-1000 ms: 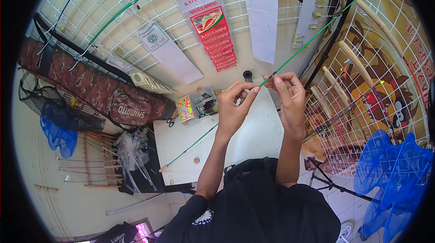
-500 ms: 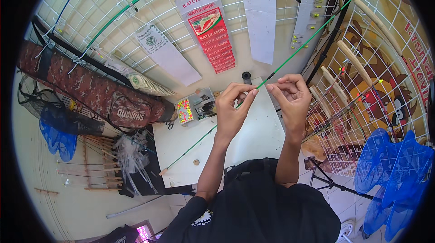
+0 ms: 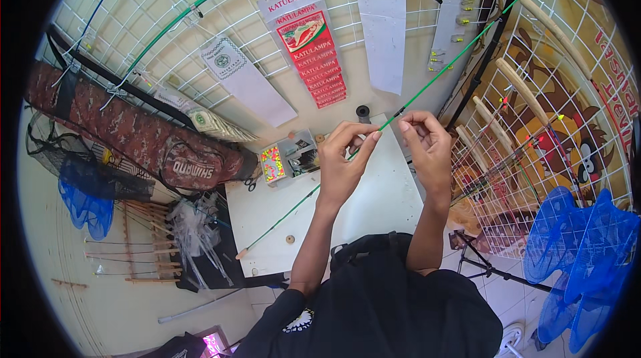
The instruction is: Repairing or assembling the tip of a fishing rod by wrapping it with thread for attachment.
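Observation:
A thin green fishing rod (image 3: 449,68) slants from the lower left, over the white table, to the upper right. My left hand (image 3: 342,156) pinches it between thumb and forefinger near its middle. Just right of that grip, a short dark wrapping or fitting shows on the rod. My right hand (image 3: 427,151) is held beside this dark part, apart from the rod, with thumb and fingertips drawn together. Whatever is between those fingertips, if anything, is too fine to make out. The rod's pale lower end rests over the table's left side.
On the white table (image 3: 374,208) are a clear box (image 3: 273,163) of bright small pieces, a dark spool (image 3: 362,111), a small round wooden piece (image 3: 290,239) and scissors (image 3: 250,184). A camouflage rod bag (image 3: 133,127) stands left; blue nets (image 3: 577,251) hang right.
My right hand has shifted slightly right, away from the rod, its fingertips still together. My left hand and the rod have hardly moved.

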Demonstrator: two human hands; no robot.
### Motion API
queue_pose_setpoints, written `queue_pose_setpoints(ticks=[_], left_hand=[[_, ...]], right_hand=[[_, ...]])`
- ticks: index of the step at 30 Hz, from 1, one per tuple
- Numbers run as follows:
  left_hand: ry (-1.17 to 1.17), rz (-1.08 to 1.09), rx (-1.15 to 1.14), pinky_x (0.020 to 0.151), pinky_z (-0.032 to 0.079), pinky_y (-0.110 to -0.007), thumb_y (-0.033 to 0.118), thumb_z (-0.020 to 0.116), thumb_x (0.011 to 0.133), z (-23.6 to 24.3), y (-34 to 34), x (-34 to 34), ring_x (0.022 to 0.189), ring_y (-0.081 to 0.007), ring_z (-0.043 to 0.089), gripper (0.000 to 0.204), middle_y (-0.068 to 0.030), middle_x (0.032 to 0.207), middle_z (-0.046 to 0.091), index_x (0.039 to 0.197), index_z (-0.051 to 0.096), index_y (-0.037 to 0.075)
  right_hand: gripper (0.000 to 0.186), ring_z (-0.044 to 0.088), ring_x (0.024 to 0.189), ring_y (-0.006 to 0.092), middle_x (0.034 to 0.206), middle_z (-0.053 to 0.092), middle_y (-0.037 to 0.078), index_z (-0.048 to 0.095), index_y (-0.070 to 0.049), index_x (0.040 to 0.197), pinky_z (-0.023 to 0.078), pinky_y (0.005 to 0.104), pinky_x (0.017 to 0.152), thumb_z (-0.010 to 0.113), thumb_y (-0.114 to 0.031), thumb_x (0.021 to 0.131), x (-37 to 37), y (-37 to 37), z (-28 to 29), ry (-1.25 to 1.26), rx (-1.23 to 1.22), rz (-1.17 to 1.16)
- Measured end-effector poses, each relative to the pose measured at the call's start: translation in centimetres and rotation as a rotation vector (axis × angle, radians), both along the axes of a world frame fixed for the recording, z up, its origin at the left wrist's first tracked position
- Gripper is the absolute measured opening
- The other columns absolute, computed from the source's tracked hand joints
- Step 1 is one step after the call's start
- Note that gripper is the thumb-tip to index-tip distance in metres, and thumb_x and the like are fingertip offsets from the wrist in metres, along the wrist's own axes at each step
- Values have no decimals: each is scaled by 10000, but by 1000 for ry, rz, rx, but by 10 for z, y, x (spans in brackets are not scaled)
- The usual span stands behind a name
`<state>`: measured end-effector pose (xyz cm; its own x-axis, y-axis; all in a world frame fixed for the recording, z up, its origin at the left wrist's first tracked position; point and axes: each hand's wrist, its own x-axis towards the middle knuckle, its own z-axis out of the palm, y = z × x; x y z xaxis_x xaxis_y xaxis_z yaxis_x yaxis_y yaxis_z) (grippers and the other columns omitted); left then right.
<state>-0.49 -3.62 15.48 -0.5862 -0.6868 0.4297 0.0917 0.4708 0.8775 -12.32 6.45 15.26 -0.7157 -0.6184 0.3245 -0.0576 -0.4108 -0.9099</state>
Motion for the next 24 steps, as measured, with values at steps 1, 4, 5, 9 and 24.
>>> queue_pose_setpoints(ticks=[1, 4, 5, 9, 24], left_hand=[[0, -1, 1, 562, 368, -231, 91, 713, 852, 1, 0, 0, 626, -62, 465, 118, -21, 802, 623, 946, 716, 20], [-32, -171, 240, 589, 341, -191, 105, 672, 907, 8, 2, 1, 671, -13, 422, 221, 37, 852, 558, 1114, 659, 26], [-97, -167, 173, 628, 380, -182, 129, 678, 910, 10, 0, 2, 722, -11, 482, 262, 33, 861, 589, 1139, 633, 13], [-138, -206, 179, 672, 427, -179, 138, 683, 908, 8, -3, 0, 793, -25, 556, 242, 2, 888, 634, 1089, 632, -16], [-139, -145, 236, 467, 205, -192, 123, 713, 877, 19, 1, 0, 524, 34, 345, 167, 107, 593, 475, 976, 654, 2]], right_hand=[[107, 508, 738, 44, 880, 620, 21, 628, 39, 954, 425, 202, 684, 638, -56, 907, -1, -1, -2, 37, 8, -10], [94, 446, 664, 44, 855, 616, 15, 658, 26, 911, 380, 210, 610, 665, -63, 879, -2, 1, -3, 123, 68, -30], [85, 411, 628, 48, 835, 613, 13, 673, 15, 889, 353, 218, 575, 680, -65, 860, -2, 2, -2, 175, 118, -41], [81, 374, 586, 77, 790, 599, 24, 689, -12, 875, 327, 247, 543, 702, -77, 830, 0, 9, 9, 279, 225, -29], [91, 605, 726, 218, 844, 634, 91, 697, -31, 919, 464, 328, 658, 695, -58, 832, 5, 12, 15, 580, 240, -105]])
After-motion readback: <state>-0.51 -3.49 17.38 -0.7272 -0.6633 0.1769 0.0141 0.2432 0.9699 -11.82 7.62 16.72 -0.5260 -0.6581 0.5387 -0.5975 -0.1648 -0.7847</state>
